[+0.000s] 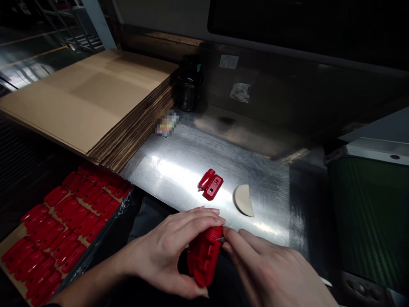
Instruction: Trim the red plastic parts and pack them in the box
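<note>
My left hand is wrapped round a hollow red plastic housing, with fingers over its top end and the thumb at its bottom. My right hand is closed on a thin-bladed knife, mostly hidden by the fingers. The short metal blade touches the housing's upper right edge. Beyond my hands, a finished-looking red plastic part with a cylinder along its side lies on the metal table. A beige half-round piece lies to its right.
A tall stack of cardboard sheets stands at the left. Below it, a lined box holds rows of red plastic parts. A dark bottle stands at the back. On the right is a green conveyor belt.
</note>
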A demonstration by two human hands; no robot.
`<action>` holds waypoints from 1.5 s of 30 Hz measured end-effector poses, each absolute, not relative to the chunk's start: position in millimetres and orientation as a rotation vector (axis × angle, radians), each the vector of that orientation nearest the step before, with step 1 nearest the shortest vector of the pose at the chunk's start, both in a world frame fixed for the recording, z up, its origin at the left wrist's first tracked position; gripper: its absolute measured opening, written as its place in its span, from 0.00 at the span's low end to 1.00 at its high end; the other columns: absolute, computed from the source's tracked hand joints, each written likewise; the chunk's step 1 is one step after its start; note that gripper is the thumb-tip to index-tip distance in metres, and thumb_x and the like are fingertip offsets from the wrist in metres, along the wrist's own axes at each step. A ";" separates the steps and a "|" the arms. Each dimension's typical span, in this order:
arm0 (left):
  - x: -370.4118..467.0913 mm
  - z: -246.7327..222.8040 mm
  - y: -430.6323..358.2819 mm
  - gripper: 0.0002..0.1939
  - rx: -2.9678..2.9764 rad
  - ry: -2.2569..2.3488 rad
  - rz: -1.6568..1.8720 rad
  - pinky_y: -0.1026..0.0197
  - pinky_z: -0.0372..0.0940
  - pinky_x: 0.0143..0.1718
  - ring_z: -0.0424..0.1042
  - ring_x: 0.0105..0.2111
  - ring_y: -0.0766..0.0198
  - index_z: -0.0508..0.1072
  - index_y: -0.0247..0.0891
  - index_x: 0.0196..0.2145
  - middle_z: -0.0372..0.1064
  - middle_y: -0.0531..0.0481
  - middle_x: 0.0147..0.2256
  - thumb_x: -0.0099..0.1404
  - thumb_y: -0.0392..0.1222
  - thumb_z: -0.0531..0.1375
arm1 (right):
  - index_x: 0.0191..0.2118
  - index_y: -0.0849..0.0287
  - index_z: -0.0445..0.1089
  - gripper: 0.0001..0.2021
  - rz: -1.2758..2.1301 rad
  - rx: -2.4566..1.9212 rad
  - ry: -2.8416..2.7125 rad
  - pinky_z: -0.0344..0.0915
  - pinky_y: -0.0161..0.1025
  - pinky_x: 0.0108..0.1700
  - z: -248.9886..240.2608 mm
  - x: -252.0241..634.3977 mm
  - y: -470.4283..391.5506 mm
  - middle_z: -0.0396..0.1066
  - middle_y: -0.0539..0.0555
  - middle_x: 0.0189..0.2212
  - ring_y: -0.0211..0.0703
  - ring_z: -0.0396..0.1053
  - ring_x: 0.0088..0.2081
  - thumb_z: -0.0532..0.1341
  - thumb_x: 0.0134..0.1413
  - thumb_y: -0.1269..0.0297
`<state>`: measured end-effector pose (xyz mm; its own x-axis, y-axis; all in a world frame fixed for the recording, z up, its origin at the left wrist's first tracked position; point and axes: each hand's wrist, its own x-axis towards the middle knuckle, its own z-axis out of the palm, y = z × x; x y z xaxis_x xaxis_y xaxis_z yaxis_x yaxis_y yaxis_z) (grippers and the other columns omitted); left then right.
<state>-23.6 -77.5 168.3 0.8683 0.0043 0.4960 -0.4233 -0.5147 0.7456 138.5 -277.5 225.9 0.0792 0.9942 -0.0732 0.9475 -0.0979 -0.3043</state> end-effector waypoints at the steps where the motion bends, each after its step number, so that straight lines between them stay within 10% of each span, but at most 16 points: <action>1: -24.1 168.4 -77.7 0.44 2.059 -0.305 0.545 0.63 0.55 0.75 0.66 0.70 0.55 0.58 0.28 0.72 0.70 0.34 0.65 0.69 0.54 0.69 | 0.53 0.49 0.62 0.10 0.393 -2.168 -1.979 0.66 0.40 0.24 226.2 138.5 -276.9 0.75 0.43 0.35 0.43 0.78 0.29 0.55 0.73 0.71; 45: -24.1 167.9 -78.5 0.46 2.025 -0.328 0.553 0.59 0.60 0.73 0.68 0.68 0.52 0.59 0.29 0.71 0.73 0.34 0.62 0.65 0.51 0.72 | 0.58 0.51 0.60 0.19 0.442 -2.167 -2.013 0.70 0.37 0.25 228.9 137.8 -280.2 0.76 0.44 0.37 0.42 0.80 0.31 0.58 0.67 0.75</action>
<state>-24.1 -78.5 167.9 0.8602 -0.0028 0.5099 -0.4458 -0.4895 0.7494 137.8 -280.2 228.9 0.0559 0.9922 -0.1116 0.9477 -0.0880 -0.3067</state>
